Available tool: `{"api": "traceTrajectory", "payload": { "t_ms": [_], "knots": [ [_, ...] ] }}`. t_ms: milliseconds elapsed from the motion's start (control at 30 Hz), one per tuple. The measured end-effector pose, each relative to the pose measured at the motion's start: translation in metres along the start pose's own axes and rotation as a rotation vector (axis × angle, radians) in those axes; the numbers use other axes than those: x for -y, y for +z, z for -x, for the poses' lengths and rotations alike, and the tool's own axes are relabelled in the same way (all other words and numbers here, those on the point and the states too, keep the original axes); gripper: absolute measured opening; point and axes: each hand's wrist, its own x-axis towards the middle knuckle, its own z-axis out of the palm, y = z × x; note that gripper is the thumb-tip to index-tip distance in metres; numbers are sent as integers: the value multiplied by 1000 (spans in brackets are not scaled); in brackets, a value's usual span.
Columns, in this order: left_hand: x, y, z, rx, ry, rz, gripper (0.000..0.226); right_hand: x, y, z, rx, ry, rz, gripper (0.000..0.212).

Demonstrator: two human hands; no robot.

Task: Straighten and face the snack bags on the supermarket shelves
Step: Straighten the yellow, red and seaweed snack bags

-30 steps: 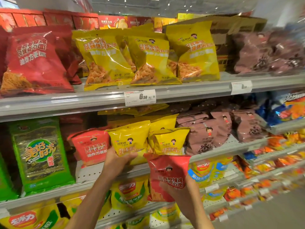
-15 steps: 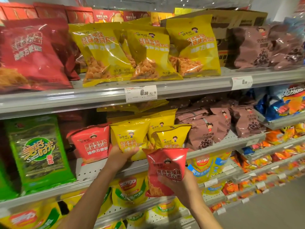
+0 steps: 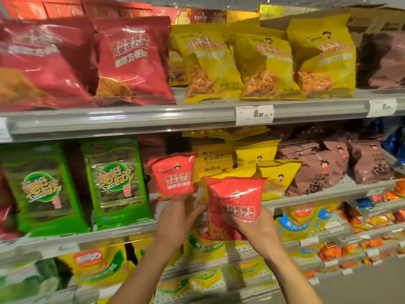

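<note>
My right hand (image 3: pixel 256 231) grips a small red snack bag (image 3: pixel 235 200) from below and holds it upright, face forward, in front of the middle shelf (image 3: pixel 306 199). A matching red bag (image 3: pixel 173 174) stands on that shelf just to the left. My left hand (image 3: pixel 177 218) reaches up between the two red bags, fingers curled round the blurred bottom corner of a small yellow bag (image 3: pixel 232 172), which is mostly hidden behind the held red bag. More small yellow bags (image 3: pixel 278 178) stand to the right.
Green seaweed packs (image 3: pixel 116 181) stand left of the red bag, brown bags (image 3: pixel 317 170) lie piled on the right. The upper shelf holds large red bags (image 3: pixel 131 60) and yellow bags (image 3: pixel 263 66), with a price tag (image 3: pixel 254 115) on its rail. Lower shelves (image 3: pixel 241 255) carry more yellow packs.
My right hand has lifted the red bag up to the middle shelf, covering the yellow bags. My left hand stays at the yellow bag's bottom. My view has swung left.
</note>
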Motion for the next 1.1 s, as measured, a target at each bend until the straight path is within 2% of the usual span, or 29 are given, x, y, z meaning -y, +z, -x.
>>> {"api": "traceTrajectory", "payload": {
  "t_ms": [67, 167, 367, 567, 700, 833, 1100],
  "knots": [
    [14, -14, 18, -87, 77, -121, 29, 8, 19, -1, 44, -50, -9, 22],
    [33, -31, 37, -179, 186, -266, 11, 22, 48, -7, 111, -71, -43, 40],
    [66, -44, 57, -263, 160, -462, 12, 34, 83, -41, 145, -92, -97, 33],
    [68, -38, 62, -278, 101, -456, 14, 36, 102, -72, 210, 1, -124, 34],
    [71, -35, 59, -281, 65, -476, 13, 34, 100, -74, 288, -16, -141, 31],
    [71, -30, 62, -291, 40, -485, 18, 26, 103, -73, 345, 17, -43, 20],
    [68, -20, 66, -285, -40, -448, 25, 25, 91, -72, 332, -3, 199, 28]
  ]
}}
